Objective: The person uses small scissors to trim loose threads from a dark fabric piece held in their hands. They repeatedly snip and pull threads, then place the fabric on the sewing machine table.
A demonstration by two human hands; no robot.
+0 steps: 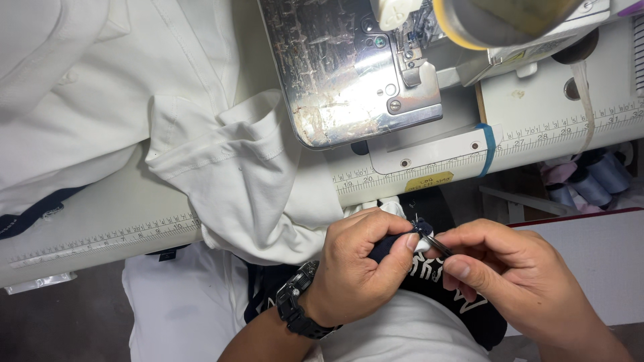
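I see the counter [100,231] first, a pale slab running across the frame from lower left to upper right, with ruler strips along its near edge. Over its upper left lies a heap of white cloth [134,87], with one cuffed sleeve [245,174] hanging down past the edge toward centre frame. At top centre sits the sewing machine [416,40], its worn metal plate [349,67] catching glare. At the right edge, below the counter, I make out spools of thread [594,177], partly hidden.

Lower centre, both hands meet over a dark piece of cloth [429,281] with pale lettering, resting in the lap. The left hand [355,268], with a black watch [295,305] on its wrist, comes in from the lower left; its fingers [396,251] are closed, pinching a small dark fold with a white bit showing at the tip. The right hand [516,275] comes in from the lower right, its fingers closed around a thin metal tool [437,245]; I cannot tell whether it is tweezers or small snips.

The tool's long axis runs from lower right up to upper left, its tip touching the pinched fold, just beside the left thumb. The fold lies to the left of the right hand's fingertips, so both hands are equally close to it, one holding, one working the point.
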